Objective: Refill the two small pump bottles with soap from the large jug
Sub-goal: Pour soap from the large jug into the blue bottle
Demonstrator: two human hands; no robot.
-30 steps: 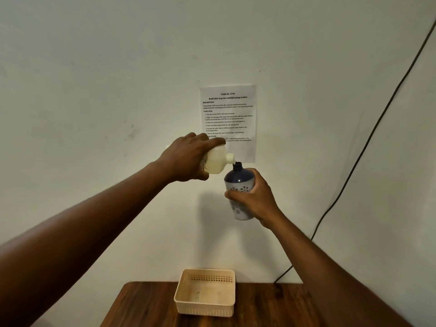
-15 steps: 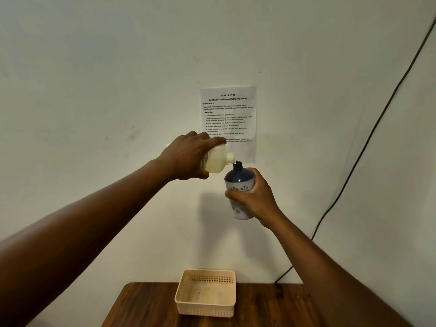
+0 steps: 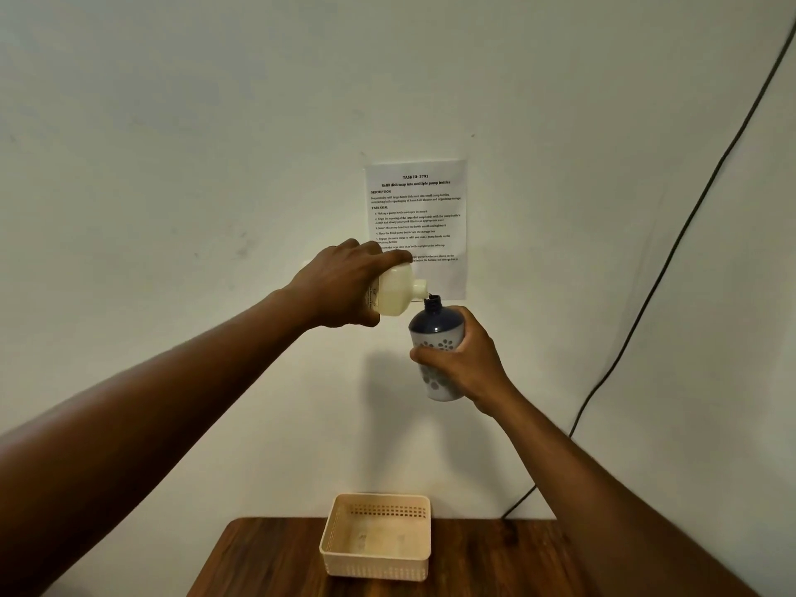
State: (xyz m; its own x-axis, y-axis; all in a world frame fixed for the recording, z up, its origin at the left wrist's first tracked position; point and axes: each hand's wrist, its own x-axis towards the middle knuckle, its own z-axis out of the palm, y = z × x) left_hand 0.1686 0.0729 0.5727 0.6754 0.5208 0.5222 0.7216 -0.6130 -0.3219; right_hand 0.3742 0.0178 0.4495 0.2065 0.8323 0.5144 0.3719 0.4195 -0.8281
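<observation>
My left hand [image 3: 340, 286] grips a cream soap jug [image 3: 398, 293], tipped on its side with its neck pointing right. The jug's spout touches the open black mouth of a small bottle [image 3: 435, 338], dark blue on top and white with grey flowers below. My right hand [image 3: 467, 359] holds that bottle upright by its body. Both are raised in front of the wall, well above the table. No pump head is on the bottle. A second small bottle is not in view.
A cream plastic basket [image 3: 377, 534] stands on the far edge of the dark wooden table [image 3: 482, 562], below my hands. A printed task sheet [image 3: 415, 209] hangs on the wall. A black cable [image 3: 672, 252] runs down the wall at right.
The jug and the small bottle stay mouth to mouth. Both hands have barely shifted.
</observation>
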